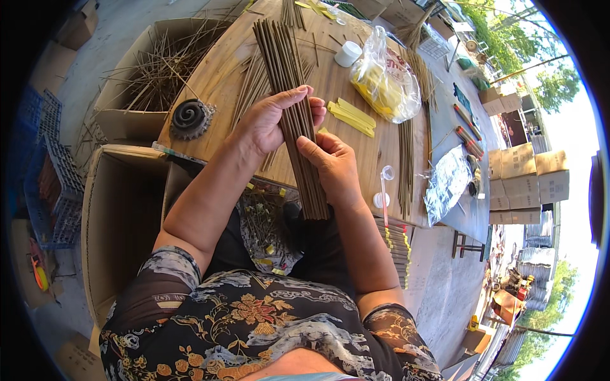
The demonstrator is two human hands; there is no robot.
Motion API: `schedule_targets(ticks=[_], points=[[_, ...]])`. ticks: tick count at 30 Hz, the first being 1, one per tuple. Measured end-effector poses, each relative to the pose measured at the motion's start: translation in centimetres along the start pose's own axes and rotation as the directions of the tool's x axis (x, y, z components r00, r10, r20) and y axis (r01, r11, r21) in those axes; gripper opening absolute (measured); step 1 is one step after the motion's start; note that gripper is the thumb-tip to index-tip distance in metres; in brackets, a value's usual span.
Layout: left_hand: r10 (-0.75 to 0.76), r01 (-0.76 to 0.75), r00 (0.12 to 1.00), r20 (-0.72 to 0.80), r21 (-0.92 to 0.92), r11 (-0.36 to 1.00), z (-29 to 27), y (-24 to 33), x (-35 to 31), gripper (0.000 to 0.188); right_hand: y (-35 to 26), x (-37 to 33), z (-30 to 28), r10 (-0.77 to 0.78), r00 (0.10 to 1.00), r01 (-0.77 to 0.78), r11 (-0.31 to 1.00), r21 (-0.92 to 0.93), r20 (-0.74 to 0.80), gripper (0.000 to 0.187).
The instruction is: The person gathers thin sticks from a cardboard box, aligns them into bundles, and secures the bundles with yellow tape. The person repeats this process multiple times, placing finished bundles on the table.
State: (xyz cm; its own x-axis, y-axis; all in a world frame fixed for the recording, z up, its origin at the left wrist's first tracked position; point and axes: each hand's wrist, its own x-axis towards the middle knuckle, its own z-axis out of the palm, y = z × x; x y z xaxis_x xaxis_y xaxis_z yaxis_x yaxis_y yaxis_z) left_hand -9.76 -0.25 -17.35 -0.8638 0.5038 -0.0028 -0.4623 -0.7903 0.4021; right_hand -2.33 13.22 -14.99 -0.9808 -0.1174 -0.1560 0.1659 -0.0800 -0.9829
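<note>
A bundle of brown incense sticks [294, 117] is held at a slant over the near edge of the wooden table [213, 79]. My left hand [270, 119] wraps round it at the middle, thumb across the front and fingertips showing on the far side. Lower down, my right hand [332, 166] grips the bundle's right side with the thumb on top. Just right of my hands lies a small stack of yellow paper strips [352, 118]. More loose sticks [251, 89] lie on the table behind my left hand.
A clear bag of yellow strips [384, 86] and a white jar [347, 54] stand farther back. Another row of sticks [405, 168] lies at right, near a foil sheet [447, 184]. At left are a dark spiral-topped object [189, 119] and a cardboard box [117, 117] with sticks.
</note>
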Motion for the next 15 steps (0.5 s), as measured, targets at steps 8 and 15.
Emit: schedule_targets(ticks=[8,15], points=[[-0.02,0.022,0.999,0.028,-0.05,0.999,-0.57,0.2,0.23,0.026,-0.09,0.13,-0.02,-0.011,0.999,0.013,0.999,0.04,-0.048,0.017],[-0.029,0.027,0.998,-0.053,-0.051,0.998,0.17,0.42,-0.02,0.021,-0.19,0.06,0.07,-0.024,0.997,0.027,0.999,0.041,-0.076,0.02]])
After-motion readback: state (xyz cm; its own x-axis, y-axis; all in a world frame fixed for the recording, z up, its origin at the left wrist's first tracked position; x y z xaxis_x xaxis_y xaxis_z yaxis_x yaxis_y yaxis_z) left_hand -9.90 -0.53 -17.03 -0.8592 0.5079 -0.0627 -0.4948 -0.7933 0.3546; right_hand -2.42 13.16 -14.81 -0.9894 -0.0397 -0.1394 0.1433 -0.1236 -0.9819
